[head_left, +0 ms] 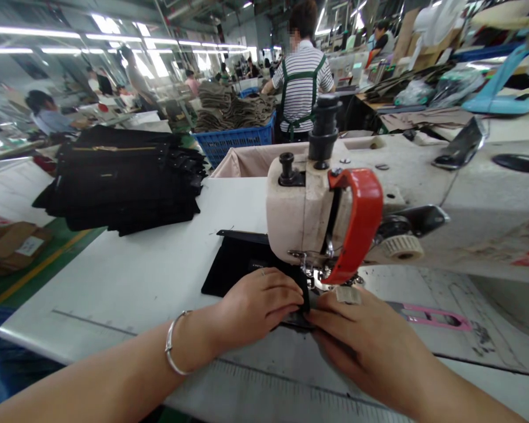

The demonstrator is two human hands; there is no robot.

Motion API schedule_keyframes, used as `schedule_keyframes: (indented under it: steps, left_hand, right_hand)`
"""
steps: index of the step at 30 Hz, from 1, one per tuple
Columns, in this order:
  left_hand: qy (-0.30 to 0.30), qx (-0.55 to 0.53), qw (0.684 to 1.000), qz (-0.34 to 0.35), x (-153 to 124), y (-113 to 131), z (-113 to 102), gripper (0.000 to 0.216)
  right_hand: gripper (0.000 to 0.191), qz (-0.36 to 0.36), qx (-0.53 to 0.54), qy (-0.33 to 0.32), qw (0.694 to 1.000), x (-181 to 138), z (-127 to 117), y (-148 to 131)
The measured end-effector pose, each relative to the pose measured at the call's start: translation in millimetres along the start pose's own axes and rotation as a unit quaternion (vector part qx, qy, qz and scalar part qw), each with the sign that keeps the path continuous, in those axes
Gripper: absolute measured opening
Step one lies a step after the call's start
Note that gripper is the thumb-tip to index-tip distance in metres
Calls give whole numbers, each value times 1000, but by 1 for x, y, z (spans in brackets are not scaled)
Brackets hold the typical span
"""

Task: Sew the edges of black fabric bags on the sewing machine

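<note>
A black fabric piece (231, 267) with a small label lies on the white sewing table, its right end at the needle area of the sewing machine (291, 217). My left hand (260, 299) rests on top of it, fingers bent and pressed together against the cloth. At the near right corner, my right hand (365, 335) has thumb and fingers closed on the fabric's edge, just in front of the presser foot. The needle is hard to make out behind the red guard (361, 217). A dark strip (244, 236) lies along the piece's far edge.
Pink-handled thread snips (441, 317) lie right of my right hand. A stack of black fabric pieces (123, 176) sits at the table's far left. Behind the machine are a cloth-lined bin (247, 163) and a blue crate (233, 144). A person in a striped shirt (302, 82) stands beyond.
</note>
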State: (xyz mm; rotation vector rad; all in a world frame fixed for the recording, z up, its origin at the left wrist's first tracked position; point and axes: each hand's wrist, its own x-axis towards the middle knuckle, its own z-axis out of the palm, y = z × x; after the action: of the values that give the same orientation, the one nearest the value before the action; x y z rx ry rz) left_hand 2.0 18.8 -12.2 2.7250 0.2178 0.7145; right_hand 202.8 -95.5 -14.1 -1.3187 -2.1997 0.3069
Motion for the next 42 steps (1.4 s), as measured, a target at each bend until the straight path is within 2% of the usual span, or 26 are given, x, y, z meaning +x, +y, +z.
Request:
schedule_keyframes:
  steps: [3, 7, 10, 16, 23, 28, 32, 34, 40, 42]
  left_hand:
    - [1, 45, 997, 56, -1, 0, 0, 15]
    - [-49, 74, 992, 92, -2, 0, 0, 16]
    - [-66, 77, 990, 97, -1, -2, -1, 17]
    - [-25, 72, 991, 108, 1, -2, -3, 19]
    - [-33, 88, 991, 91, 3, 5, -1, 9]
    - [-31, 79, 993, 88, 1, 6, -4, 13]
    - [-81, 72, 989, 102, 1, 6, -7, 21]
    - [-87, 71, 989, 93, 2, 6, -7, 22]
    - [-36, 61, 993, 98, 3, 4, -3, 19]
    - [-35, 61, 993, 97, 4, 4, -2, 17]
  right_hand:
    - [22, -5, -3, 5, 1000, 2, 2, -1]
    - [23, -7, -21, 11, 1000, 0, 3, 0]
    - [26, -13, -33, 19, 999, -2, 3, 0]
    - [26, -14, -23, 18, 999, -2, 2, -2]
    - [32, 3, -2, 5, 1000, -1, 3, -2]
    - [28, 8, 6, -2, 1000, 0, 1, -3]
    - [27, -10, -15, 17, 1000, 0, 1, -2]
    - [25, -15, -26, 19, 999, -1, 1, -2]
    - [31, -10, -25, 6, 1000, -3, 2, -1]
    - [32, -9, -20, 1, 1000, -4, 2, -1]
